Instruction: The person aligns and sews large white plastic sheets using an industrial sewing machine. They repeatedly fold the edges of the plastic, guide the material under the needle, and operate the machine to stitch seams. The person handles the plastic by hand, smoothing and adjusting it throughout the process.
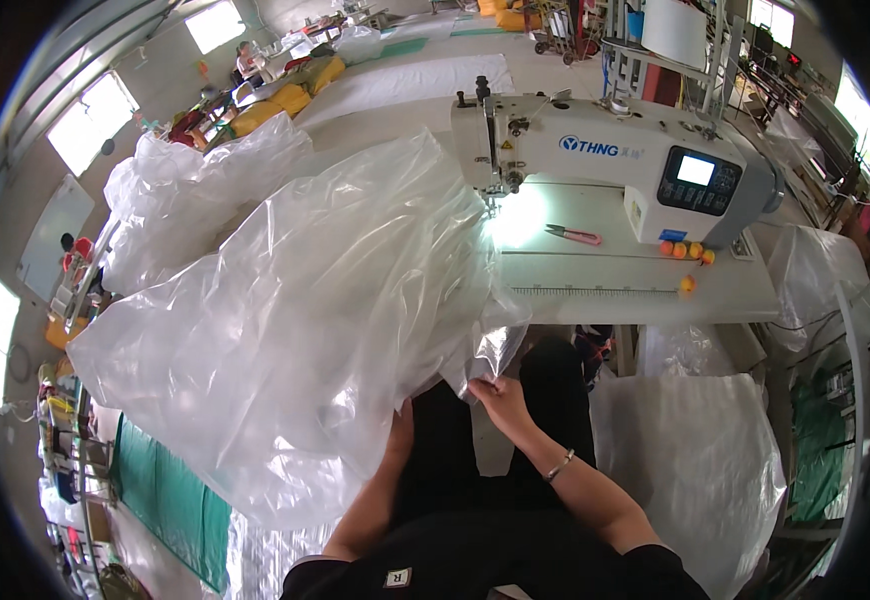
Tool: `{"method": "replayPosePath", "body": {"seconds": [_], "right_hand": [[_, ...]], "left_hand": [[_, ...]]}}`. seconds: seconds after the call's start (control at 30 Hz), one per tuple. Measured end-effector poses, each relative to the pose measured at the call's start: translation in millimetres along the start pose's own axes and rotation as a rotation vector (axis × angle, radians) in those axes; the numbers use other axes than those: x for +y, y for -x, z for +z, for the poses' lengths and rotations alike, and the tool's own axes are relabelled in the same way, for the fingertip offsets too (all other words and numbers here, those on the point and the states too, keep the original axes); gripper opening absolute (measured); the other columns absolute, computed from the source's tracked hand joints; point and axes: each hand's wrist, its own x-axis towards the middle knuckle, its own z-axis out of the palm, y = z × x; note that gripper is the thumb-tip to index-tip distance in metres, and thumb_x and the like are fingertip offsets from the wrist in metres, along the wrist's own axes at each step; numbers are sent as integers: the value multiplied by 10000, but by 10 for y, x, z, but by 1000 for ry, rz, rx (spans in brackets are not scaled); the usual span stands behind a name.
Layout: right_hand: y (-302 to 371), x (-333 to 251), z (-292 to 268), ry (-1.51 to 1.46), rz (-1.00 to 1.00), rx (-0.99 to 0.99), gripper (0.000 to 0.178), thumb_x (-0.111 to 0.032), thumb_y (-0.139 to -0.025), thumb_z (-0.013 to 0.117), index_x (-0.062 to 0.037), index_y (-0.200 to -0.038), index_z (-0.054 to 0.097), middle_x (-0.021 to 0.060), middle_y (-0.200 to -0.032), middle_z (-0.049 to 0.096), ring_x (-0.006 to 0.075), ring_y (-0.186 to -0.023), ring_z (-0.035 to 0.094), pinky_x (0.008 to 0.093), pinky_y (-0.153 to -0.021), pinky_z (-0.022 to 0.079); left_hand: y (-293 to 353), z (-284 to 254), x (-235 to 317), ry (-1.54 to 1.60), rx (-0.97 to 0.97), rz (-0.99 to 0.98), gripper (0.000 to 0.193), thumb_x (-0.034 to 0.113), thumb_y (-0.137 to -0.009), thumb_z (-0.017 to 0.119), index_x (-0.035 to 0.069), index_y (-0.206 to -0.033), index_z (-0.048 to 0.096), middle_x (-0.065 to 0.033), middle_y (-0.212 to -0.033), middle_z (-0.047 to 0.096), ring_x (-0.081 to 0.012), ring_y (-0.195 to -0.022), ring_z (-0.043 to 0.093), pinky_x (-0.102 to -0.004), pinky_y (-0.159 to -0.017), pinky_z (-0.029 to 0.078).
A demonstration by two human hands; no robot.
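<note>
A big crumpled sheet of clear plastic film point(285, 310) spreads from the sewing machine's needle area down over the table's left side and my lap. Over my lap, my right hand point(501, 402) pinches the film's near edge between thumb and fingers. My left hand point(402, 432) reaches up beneath the film, which hides its fingers. The white industrial sewing machine point(575, 140) stands ahead, its lamp lighting the bed beside the needle. Pink-handled thread snips point(575, 236) lie on the table to the right of the needle.
Several small orange balls point(688, 250) sit by the machine's base, below its control panel point(700, 180). More plastic film is heaped at the far left point(195, 190), and another sheet point(690, 470) hangs at my right. A person point(250, 65) sits far back on the left.
</note>
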Motion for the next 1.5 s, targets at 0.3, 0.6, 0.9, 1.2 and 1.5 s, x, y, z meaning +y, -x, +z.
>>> {"method": "replayPosePath", "body": {"seconds": [0.3, 0.6, 0.9, 1.2, 1.5], "right_hand": [[1123, -1114, -1002, 195, -175, -116, 148, -74, -881, 583, -2, -753, 566, 29, -643, 586, 85, -657, 585, 240, -611, 468], [1212, -1019, -378, 41, -323, 195, 177, -14, -754, 745, -14, -742, 569, 41, -694, 571, 87, -623, 563, 231, -581, 449], [1297, -1093, -356, 231, -528, 287, 169, 31, -736, 740, -24, -800, 594, 52, -708, 583, 138, -621, 586, 242, -543, 448], [1025, -1212, 10, 449, -891, 114, 305, 24, -639, 738, -65, -906, 620, 46, -814, 584, 226, -714, 619, 321, -553, 501], [997, -1242, 46, 464, -862, -126, 182, -46, -701, 719, -59, -859, 629, 57, -786, 586, 255, -687, 614, 350, -585, 512]], "left_hand": [[456, -1535, 494, 86, -554, 419, 94, 98, -792, 651, 36, -781, 581, -144, -769, 601, -343, -754, 601, -390, -684, 477], [132, -1297, 1492, 310, -209, 587, 129, 27, -815, 630, -19, -935, 614, -156, -972, 620, -316, -762, 630, -354, -687, 500], [126, -1253, 1447, 565, -686, -151, 204, 49, -867, 615, -40, -1049, 632, -92, -875, 662, -168, -786, 639, -286, -716, 494], [461, -1489, 1656, 742, -556, 0, 196, 70, -954, 511, -43, -1072, 619, -38, -828, 637, -91, -805, 592, -244, -758, 474], [493, -1345, 1604, 906, -451, -159, 177, 74, -951, 506, -36, -984, 640, -68, -788, 635, -104, -732, 586, -246, -694, 467]]}}
